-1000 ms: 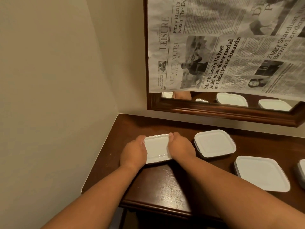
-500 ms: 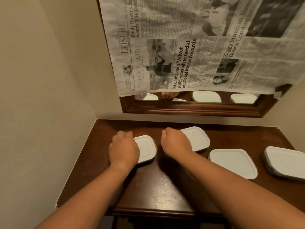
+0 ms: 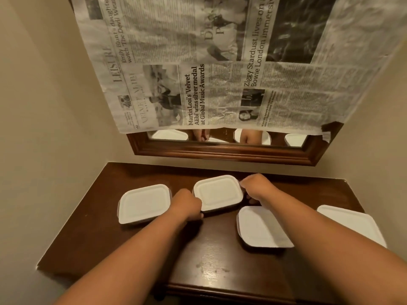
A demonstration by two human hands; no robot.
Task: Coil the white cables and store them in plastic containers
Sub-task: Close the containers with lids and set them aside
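Observation:
Several shallow plastic containers with white lids stand on a dark wooden table (image 3: 154, 249). My left hand (image 3: 187, 202) holds the left edge of the second container (image 3: 218, 192). My right hand (image 3: 256, 187) grips its right edge. The leftmost container (image 3: 145, 203) stands free beside my left wrist. A third container (image 3: 262, 227) lies under my right forearm, and a fourth (image 3: 352, 221) sits at the far right. No white cable is in view.
A wood-framed mirror (image 3: 220, 150) hangs on the back wall, mostly covered by a taped newspaper sheet (image 3: 209, 69). Cream walls close in on the left and right. The table's front edge (image 3: 198, 287) is near me.
Both hands have left the leftmost container and moved right onto the second one. The camera view has also swung to the right.

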